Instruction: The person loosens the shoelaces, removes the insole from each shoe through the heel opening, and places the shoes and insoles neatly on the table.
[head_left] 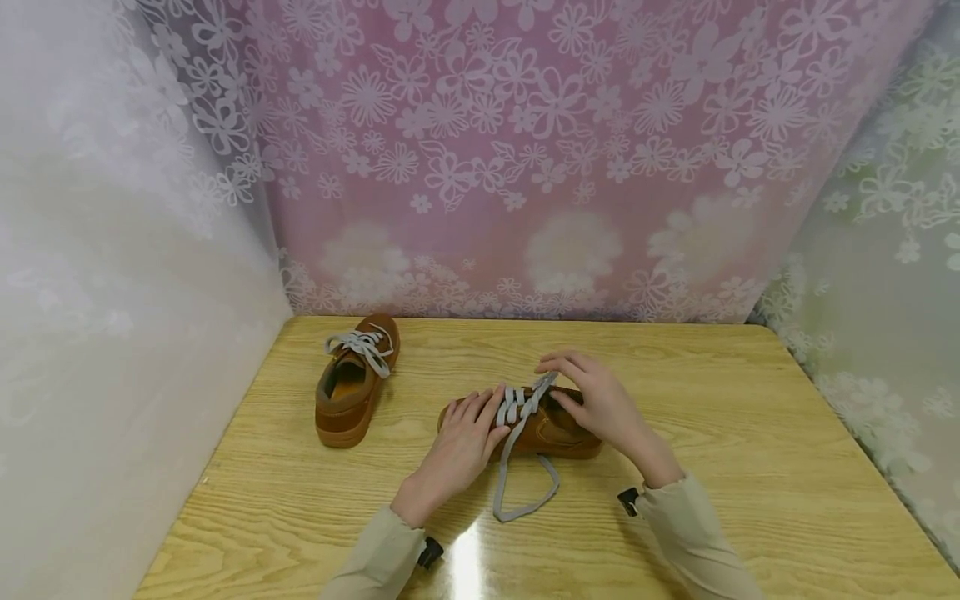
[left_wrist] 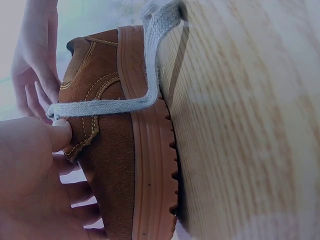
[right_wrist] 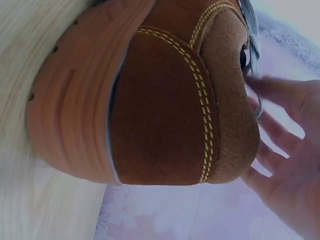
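Observation:
A brown suede shoe [head_left: 551,435] lies across the table, toe to the left. My left hand [head_left: 461,442] holds its front part, fingers over the top and thumb on the near side, by the lacing. In the left wrist view that thumb [left_wrist: 61,134] lies against the flat grey shoelace [left_wrist: 100,107]. Over the shoe's opening is my right hand [head_left: 600,400], its thumb and fingers apart around the raised lace. The right wrist view shows the thumb by the lace above the heel collar [right_wrist: 227,100]; parts of the fingers are hidden behind the shoe.
The matching brown shoe [head_left: 348,396], its lace tied in a bow, stands at the back left of the wooden table [head_left: 720,517]. One grey lace end [head_left: 525,510] loops onto the tabletop before the near shoe. Flowered curtains [head_left: 525,167] enclose the table's back and sides.

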